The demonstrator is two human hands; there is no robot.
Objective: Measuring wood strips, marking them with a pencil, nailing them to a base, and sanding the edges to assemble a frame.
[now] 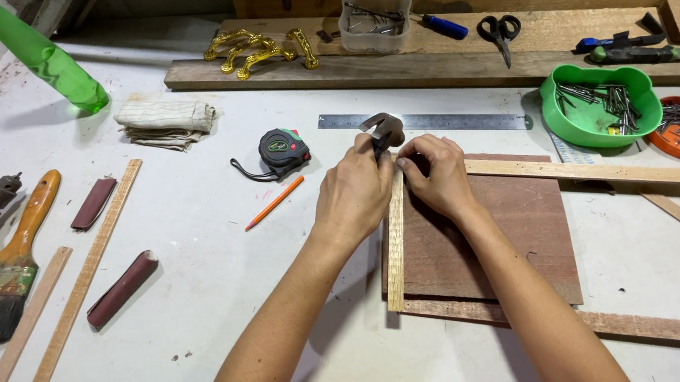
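Tape measure [283, 150], ruler [425, 121] close ahead

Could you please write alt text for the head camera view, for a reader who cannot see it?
Two hands meet at the corner of a wooden frame on a white table: the left hand holds a hammer, the right hand pinches the corner joint. A tape measure, steel ruler and bowls of nails lie around.

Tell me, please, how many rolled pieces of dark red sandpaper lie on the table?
2. One sandpaper roll lies beside the long wooden strip at the left; the other sandpaper roll lies nearer, right of that strip. More may be hidden outside the view.
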